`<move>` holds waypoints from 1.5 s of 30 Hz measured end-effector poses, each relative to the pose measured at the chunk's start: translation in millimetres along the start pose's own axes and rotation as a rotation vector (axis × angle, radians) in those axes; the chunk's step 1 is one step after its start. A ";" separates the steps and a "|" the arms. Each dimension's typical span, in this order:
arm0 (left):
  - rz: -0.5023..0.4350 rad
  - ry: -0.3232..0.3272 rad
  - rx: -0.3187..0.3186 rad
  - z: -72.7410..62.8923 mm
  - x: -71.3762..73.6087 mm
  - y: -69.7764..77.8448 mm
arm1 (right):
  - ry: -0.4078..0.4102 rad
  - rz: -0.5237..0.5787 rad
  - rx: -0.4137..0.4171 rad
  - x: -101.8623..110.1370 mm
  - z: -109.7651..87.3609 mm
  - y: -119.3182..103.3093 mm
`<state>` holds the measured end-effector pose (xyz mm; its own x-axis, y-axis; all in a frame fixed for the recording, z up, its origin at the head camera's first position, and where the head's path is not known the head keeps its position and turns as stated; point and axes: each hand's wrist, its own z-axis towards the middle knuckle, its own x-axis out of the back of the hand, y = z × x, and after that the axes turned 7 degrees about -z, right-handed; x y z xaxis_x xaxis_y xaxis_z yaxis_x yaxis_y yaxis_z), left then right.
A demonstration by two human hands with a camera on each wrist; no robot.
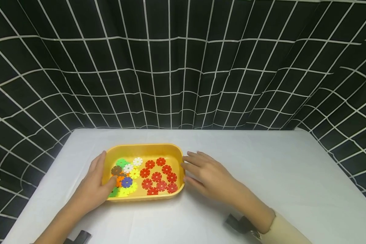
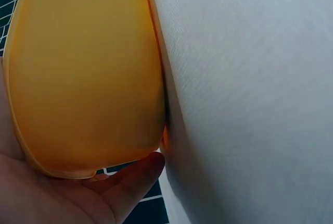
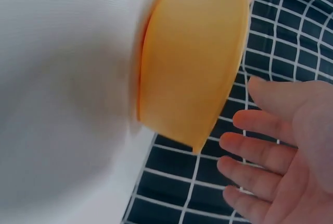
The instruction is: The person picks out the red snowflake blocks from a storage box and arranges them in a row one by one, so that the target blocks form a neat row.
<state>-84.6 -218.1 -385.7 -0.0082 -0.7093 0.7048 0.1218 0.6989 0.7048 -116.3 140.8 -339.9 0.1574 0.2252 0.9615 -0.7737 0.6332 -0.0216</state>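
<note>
A yellow plastic tray (image 1: 146, 149) sits on the white-covered table, left of the middle. Red notched plastic discs (image 1: 157, 176) lie spread over its right half. Mixed discs in yellow, green, white, orange, brown and blue, among them a blue disc (image 1: 126, 182), cluster in its left half. My left hand (image 1: 93, 186) holds the tray's left end, thumb over the rim and fingers along the outside. In the left wrist view its fingers (image 2: 132, 182) lie against the tray wall. Beside the right end is my right hand (image 1: 215, 176), fingers spread and holding nothing, fingertips close to the rim.
The white tablecloth (image 1: 262, 159) stretches right of the tray. A black curtain with a white grid (image 1: 177, 67) hangs behind the table and along both sides. Dark wrist straps (image 1: 239, 223) show below both hands.
</note>
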 end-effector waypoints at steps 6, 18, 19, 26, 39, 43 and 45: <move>0.022 0.006 -0.006 -0.8 -0.7 0.5 | 0.030 0.022 0.078 -5.9 20.3 -6.9; 0.037 -0.003 -0.008 -0.7 0.5 0.6 | -0.225 0.119 0.111 -27.9 59.2 -21.7; 0.041 -0.003 -0.007 -0.8 0.5 0.3 | -0.245 0.134 0.109 -30.1 62.6 -23.1; 0.039 -0.011 0.016 -0.2 -0.5 0.2 | -0.321 0.152 0.147 -42.7 81.3 -37.3; 0.039 -0.005 0.023 0.3 -1.2 2.2 | -0.362 0.112 0.087 -59.4 93.5 -48.3; 0.042 -0.005 0.022 0.2 -0.8 2.5 | -0.371 0.162 0.026 -61.8 95.8 -48.6; 0.041 -0.004 0.021 0.1 -0.9 2.3 | -0.381 0.181 -0.005 -62.7 97.3 -48.6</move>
<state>-84.4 -215.9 -384.7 -0.0077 -0.6796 0.7335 0.1008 0.7293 0.6767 -148.3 23.8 -372.5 -0.2194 0.0438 0.9747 -0.7650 0.6122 -0.1997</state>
